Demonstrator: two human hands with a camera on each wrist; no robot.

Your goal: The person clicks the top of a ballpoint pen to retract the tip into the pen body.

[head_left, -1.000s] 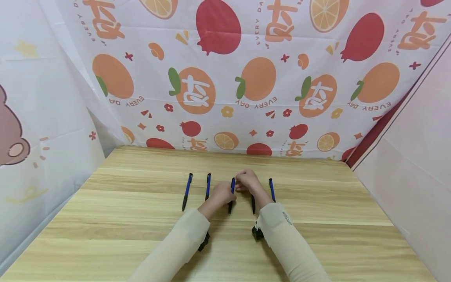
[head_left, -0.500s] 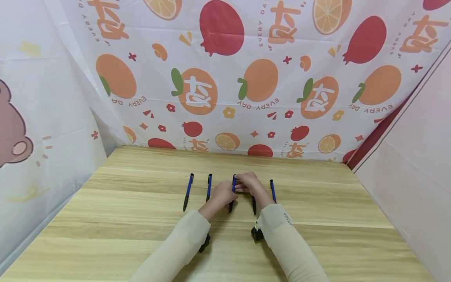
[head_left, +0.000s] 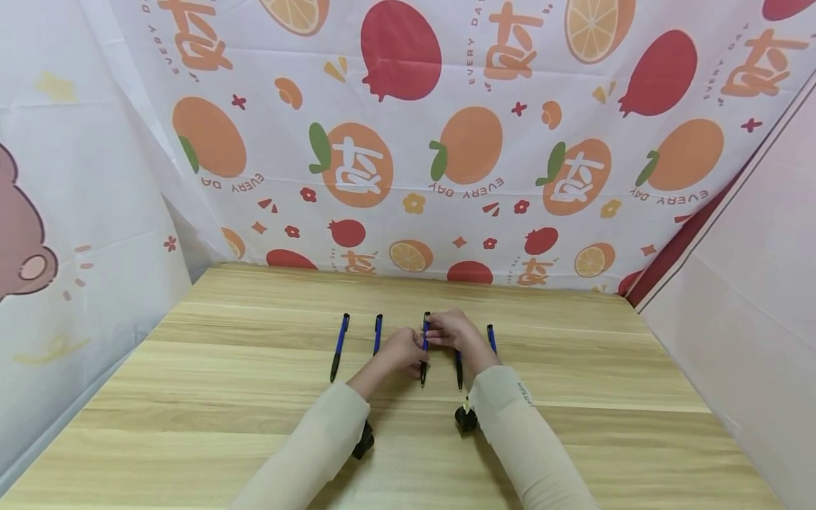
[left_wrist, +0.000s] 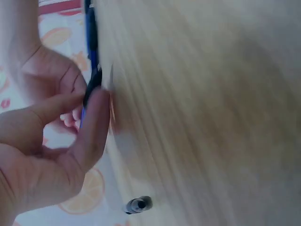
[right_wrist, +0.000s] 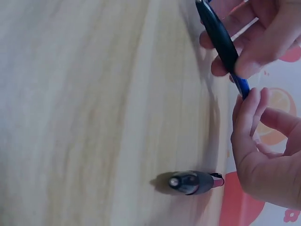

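A blue pen (head_left: 426,346) with a black grip is between my two hands, in the middle of a row of similar pens. My left hand (head_left: 401,348) pinches its black grip (right_wrist: 222,40) between thumb and fingers, as both wrist views show. At the pen's blue far end, my right hand (head_left: 451,329) pinches with thumb and fingertips; its palm (right_wrist: 268,160) shows in the right wrist view. To the left lie two pens, one whole (head_left: 340,347) and one (head_left: 378,333) partly behind the left hand. Right of it, two more pens (head_left: 459,370) (head_left: 492,337) are partly covered by the right hand and wrist.
The wooden table (head_left: 223,397) carries the pens. A fruit-printed cloth (head_left: 408,142) hangs behind its far edge, with pale cloths at both sides. Black wrist devices (head_left: 466,419) sit under the sleeves, close to the tabletop.
The held pen has shifted slightly away from me and to the right, and stands straighter in the head view. My right fingers have come onto its blue end.
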